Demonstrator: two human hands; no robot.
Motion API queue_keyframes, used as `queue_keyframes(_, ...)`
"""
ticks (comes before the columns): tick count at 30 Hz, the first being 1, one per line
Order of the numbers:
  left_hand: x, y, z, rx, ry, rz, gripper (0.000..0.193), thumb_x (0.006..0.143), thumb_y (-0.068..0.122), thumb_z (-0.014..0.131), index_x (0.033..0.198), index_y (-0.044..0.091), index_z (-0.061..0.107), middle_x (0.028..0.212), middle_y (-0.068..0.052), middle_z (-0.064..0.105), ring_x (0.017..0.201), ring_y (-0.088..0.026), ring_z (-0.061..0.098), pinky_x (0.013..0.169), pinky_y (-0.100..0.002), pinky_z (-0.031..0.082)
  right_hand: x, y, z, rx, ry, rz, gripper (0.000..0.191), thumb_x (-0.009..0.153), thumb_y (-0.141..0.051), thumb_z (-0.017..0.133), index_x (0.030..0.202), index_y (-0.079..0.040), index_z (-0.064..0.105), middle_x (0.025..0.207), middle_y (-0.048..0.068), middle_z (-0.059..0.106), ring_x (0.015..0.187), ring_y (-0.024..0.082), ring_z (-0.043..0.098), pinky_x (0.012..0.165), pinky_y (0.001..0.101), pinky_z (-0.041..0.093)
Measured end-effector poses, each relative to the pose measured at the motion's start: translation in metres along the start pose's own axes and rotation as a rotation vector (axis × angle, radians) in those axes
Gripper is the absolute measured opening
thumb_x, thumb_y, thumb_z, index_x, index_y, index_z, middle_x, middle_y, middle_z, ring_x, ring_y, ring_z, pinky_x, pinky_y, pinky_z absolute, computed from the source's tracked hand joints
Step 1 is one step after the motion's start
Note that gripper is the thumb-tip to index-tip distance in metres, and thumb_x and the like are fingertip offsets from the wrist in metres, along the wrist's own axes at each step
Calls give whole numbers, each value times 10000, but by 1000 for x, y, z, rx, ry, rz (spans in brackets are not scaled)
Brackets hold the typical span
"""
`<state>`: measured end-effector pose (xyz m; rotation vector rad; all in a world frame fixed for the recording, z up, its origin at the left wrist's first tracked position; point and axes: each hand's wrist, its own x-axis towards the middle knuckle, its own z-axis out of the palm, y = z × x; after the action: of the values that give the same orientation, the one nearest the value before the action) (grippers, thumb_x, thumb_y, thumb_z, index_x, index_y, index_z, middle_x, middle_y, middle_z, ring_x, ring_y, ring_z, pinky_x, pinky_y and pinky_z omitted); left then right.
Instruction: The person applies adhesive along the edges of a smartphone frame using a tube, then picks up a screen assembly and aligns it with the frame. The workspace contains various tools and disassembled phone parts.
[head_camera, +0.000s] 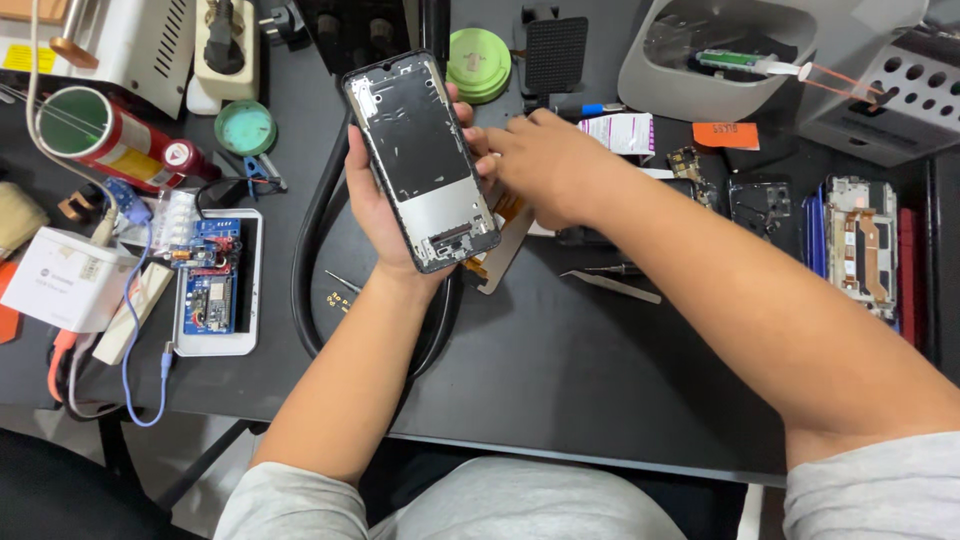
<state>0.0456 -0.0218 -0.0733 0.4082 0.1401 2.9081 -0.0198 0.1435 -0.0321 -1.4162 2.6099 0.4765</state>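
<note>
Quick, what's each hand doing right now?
Left hand: closed around the opened phone frame, holding it up.
Right hand: fingers touching the frame's right edge; whether it grips anything cannot be told.

The person wears a light grey short-sleeved shirt; its sleeves end above the elbows, leaving both forearms bare. The left hand (385, 205) and right hand (545, 165) are bare, without gloves, rings or a watch. Light grey cloth covers the lap.
</note>
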Motion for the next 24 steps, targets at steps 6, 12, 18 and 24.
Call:
queue_keyframes(6, 2, -2, 2, -18, -2, -3, 771, 1039, 618, 462, 1486, -10, 473, 1249, -124, 575, 1102, -210, 570, 943, -345, 501, -16, 19, -17, 351, -103, 110, 514, 722, -192, 840, 1204, -192, 660, 1115, 38, 714, 1122, 265, 639, 970, 454, 438)
queue_keyframes(12, 2, -4, 3, 22, 15, 4, 764, 1039, 611, 478, 1472, -17, 481, 1300, -131, 571, 1141, -225, 569, 973, -367, 503, -27, 37, -15, 826, -123, 205, 538, 785, -86, 729, 1299, -187, 605, 1114, 98, 735, 1015, 264, 720, 879, 403, 569)
queue_keyframes(18, 2, -3, 8, 5, 54, 2, 765, 1015, 610, 499, 1451, -18, 481, 1282, -134, 570, 1126, -231, 569, 965, -379, 503, -42, 60, 8, 1428, 180, 6, 494, 884, -97, 690, 1337, -95, 495, 1210, 91, 697, 1125, 172, 657, 931, 325, 541)
queue_keyframes(24, 3, -6, 6, -11, 47, -4, 767, 1009, 608, 514, 1446, -22, 485, 1278, -142, 573, 1128, -242, 573, 958, -384, 500, -103, 59, 44, 1826, 714, 528, 333, 979, -85, 656, 1310, -76, 611, 1175, 92, 696, 1064, 190, 661, 885, 388, 520)
